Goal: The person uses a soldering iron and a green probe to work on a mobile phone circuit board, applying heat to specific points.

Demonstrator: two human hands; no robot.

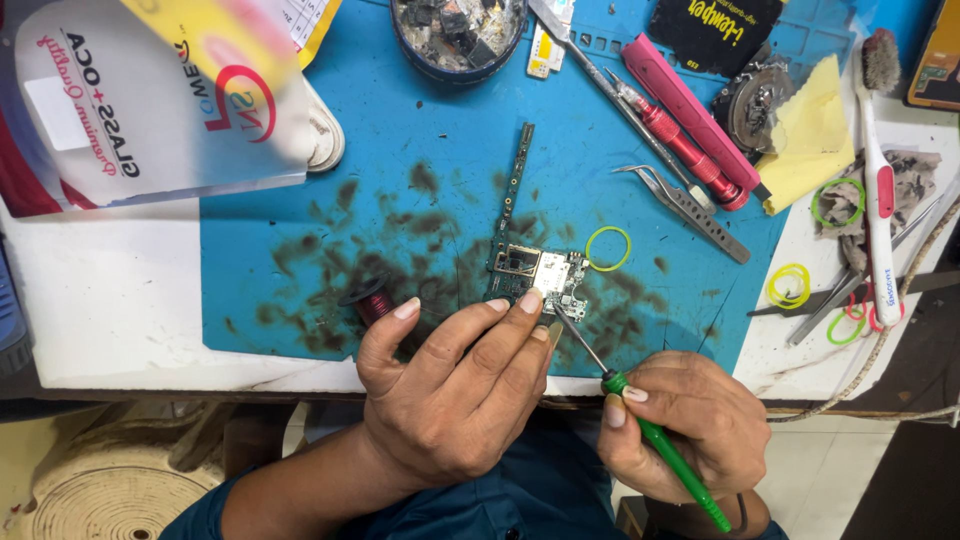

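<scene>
— While you note it down: where's the circuit board?

— Flat on the blue mat, beside a yellow rubber band. My left hand pins its near edge, fingertips pressed down.

— And the right?

— My right hand is closed round a green-handled screwdriver, tip touching the board. Copper wire spool near my left thumb; tweezers well apart

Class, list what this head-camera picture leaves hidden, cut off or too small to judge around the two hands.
- Near end of the green circuit board: covered by left hand fingers.
- Tip of the green-handled screwdriver in the right hand: too small; its contact with the board is unclear.
- Dark copper-wire spool: partly behind the left thumb.
- Round blue parts tray: cut by the top edge.
</scene>
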